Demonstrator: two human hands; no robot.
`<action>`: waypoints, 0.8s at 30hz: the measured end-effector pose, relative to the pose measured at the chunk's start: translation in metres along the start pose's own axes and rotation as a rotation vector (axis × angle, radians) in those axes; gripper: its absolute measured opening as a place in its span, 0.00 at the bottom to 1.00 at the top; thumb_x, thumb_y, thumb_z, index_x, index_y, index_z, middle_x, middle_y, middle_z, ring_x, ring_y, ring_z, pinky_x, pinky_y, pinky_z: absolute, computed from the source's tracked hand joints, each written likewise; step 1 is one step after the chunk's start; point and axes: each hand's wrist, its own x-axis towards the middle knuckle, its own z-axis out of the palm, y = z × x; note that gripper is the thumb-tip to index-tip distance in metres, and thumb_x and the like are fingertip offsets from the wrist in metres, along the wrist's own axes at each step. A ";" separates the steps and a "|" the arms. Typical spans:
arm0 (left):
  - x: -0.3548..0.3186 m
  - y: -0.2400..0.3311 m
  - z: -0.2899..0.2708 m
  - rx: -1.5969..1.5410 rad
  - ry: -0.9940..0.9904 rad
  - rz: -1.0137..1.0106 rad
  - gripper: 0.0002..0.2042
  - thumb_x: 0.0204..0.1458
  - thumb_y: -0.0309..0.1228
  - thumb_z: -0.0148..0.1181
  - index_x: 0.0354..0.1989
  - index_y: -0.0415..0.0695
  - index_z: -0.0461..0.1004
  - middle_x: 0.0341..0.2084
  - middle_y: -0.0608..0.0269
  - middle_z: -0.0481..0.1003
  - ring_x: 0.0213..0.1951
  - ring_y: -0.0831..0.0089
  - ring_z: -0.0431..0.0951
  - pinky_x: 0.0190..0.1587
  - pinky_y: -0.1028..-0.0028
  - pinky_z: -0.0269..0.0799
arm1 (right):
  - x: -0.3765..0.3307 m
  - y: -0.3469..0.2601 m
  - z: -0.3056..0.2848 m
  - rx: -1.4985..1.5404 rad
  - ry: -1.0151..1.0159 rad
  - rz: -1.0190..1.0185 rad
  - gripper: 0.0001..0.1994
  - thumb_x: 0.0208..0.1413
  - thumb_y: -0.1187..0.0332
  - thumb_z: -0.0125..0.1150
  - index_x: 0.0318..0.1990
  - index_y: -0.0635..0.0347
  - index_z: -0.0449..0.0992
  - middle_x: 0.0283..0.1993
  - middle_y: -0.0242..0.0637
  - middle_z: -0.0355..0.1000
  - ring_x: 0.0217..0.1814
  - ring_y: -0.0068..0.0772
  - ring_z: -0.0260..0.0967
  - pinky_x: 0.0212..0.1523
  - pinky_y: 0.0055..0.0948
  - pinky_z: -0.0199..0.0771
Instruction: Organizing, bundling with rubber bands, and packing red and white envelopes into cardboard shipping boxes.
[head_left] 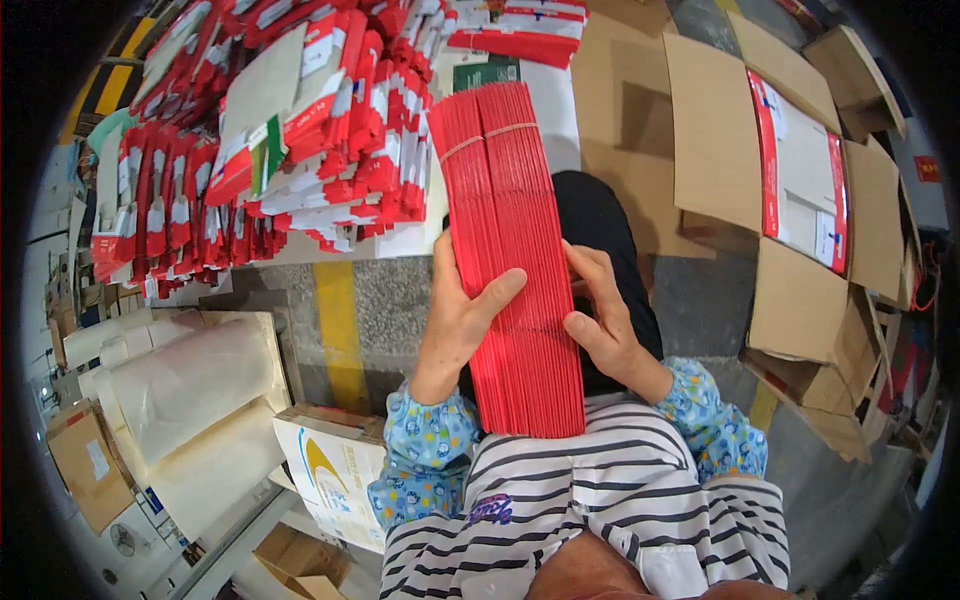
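Observation:
A tall bundle of red folded cartons (515, 240) leans over my lap, its lower end against my striped shirt. It shows two columns of closely packed edges. A thin pale band (510, 129) runs across its upper part. My left hand (470, 305) grips the bundle's left side, thumb laid over the front and the other fingers partly hidden. On the right edge, my right hand (605, 320) holds with curled fingers, its thumb and forefinger tips against the cartons.
Piles of red and white flat cartons (330, 130) cover the table at the far left. To the right stands an open brown cardboard box (800, 290) with red and white cartons (805, 175) inside. A wrapped pale stack (195, 385) and a white printed box (325, 465) are at left.

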 end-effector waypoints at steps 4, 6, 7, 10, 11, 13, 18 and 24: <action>-0.001 0.009 0.001 0.332 0.017 0.035 0.52 0.43 0.41 0.73 0.67 0.33 0.41 0.60 0.39 0.58 0.60 0.59 0.64 0.60 0.60 0.63 | 0.000 0.007 0.002 -0.074 -0.109 -0.093 0.41 0.56 0.48 0.57 0.71 0.62 0.51 0.61 0.50 0.52 0.61 0.44 0.54 0.59 0.37 0.59; 0.002 0.012 0.007 0.601 0.035 0.092 0.56 0.41 0.43 0.75 0.68 0.32 0.37 0.61 0.36 0.56 0.61 0.55 0.63 0.60 0.59 0.63 | 0.000 0.013 0.004 -0.201 -0.105 -0.181 0.47 0.52 0.40 0.58 0.71 0.62 0.48 0.62 0.54 0.50 0.63 0.50 0.52 0.62 0.43 0.56; 0.003 0.018 0.013 0.596 0.039 0.062 0.59 0.38 0.44 0.76 0.69 0.32 0.36 0.61 0.35 0.54 0.62 0.51 0.62 0.61 0.59 0.62 | -0.001 0.014 0.006 -0.191 -0.096 -0.161 0.47 0.52 0.40 0.58 0.71 0.62 0.48 0.62 0.54 0.50 0.63 0.50 0.52 0.62 0.43 0.56; 0.008 0.013 0.015 0.612 0.046 0.065 0.62 0.36 0.46 0.76 0.69 0.31 0.35 0.62 0.33 0.52 0.63 0.46 0.59 0.63 0.58 0.59 | 0.002 0.016 0.004 -0.192 -0.094 -0.167 0.49 0.51 0.39 0.59 0.72 0.62 0.47 0.62 0.54 0.50 0.63 0.51 0.52 0.63 0.44 0.55; 0.008 0.012 0.014 0.626 0.050 0.109 0.61 0.36 0.46 0.76 0.69 0.31 0.36 0.62 0.33 0.51 0.64 0.45 0.57 0.64 0.58 0.57 | 0.003 0.017 0.002 -0.160 -0.112 -0.160 0.49 0.51 0.39 0.59 0.72 0.62 0.47 0.62 0.54 0.50 0.63 0.50 0.52 0.62 0.44 0.55; 0.011 0.012 0.014 0.650 0.056 0.096 0.61 0.36 0.46 0.76 0.69 0.31 0.36 0.63 0.33 0.51 0.65 0.45 0.56 0.65 0.58 0.56 | 0.002 0.018 0.000 -0.122 -0.125 -0.151 0.48 0.52 0.40 0.60 0.72 0.61 0.47 0.62 0.54 0.50 0.63 0.50 0.52 0.62 0.44 0.55; 0.017 0.009 0.014 0.601 0.063 0.107 0.59 0.37 0.46 0.75 0.69 0.31 0.38 0.64 0.33 0.49 0.66 0.45 0.54 0.67 0.58 0.52 | 0.003 0.018 0.004 0.079 0.002 -0.010 0.43 0.54 0.49 0.61 0.71 0.60 0.48 0.62 0.49 0.53 0.62 0.43 0.55 0.59 0.39 0.60; 0.018 0.010 0.013 0.662 0.069 0.075 0.58 0.38 0.46 0.75 0.69 0.31 0.38 0.66 0.33 0.46 0.67 0.45 0.51 0.68 0.58 0.48 | 0.002 0.017 0.002 0.193 0.027 0.035 0.35 0.56 0.60 0.61 0.68 0.60 0.52 0.59 0.45 0.58 0.56 0.37 0.61 0.54 0.35 0.65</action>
